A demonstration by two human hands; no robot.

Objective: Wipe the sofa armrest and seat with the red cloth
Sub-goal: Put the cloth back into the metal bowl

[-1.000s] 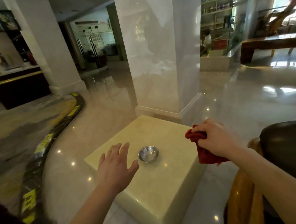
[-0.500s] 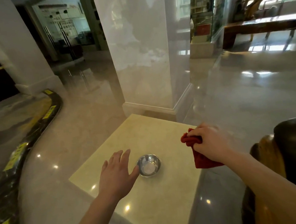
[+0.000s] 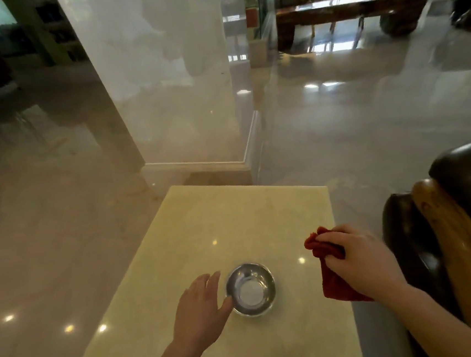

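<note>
My right hand (image 3: 360, 264) grips the bunched red cloth (image 3: 332, 280), which hangs over the right edge of a pale stone block table (image 3: 233, 224). The sofa armrest (image 3: 449, 232), dark leather with a carved wooden front, stands at the right, a short gap from the cloth. The seat is out of sight. My left hand (image 3: 201, 311) hovers flat over the table with its fingers apart, the thumb touching or nearly touching a small steel bowl (image 3: 250, 289).
A white marble pillar (image 3: 167, 78) rises just behind the table. Polished floor (image 3: 367, 125) spreads all around. A long wooden bench (image 3: 347, 12) stands far back on the right.
The view has swung to the right and tilted down. The table, bowl and both hands sit lower in frame, and more of the armrest shows. The hands keep their poses.
</note>
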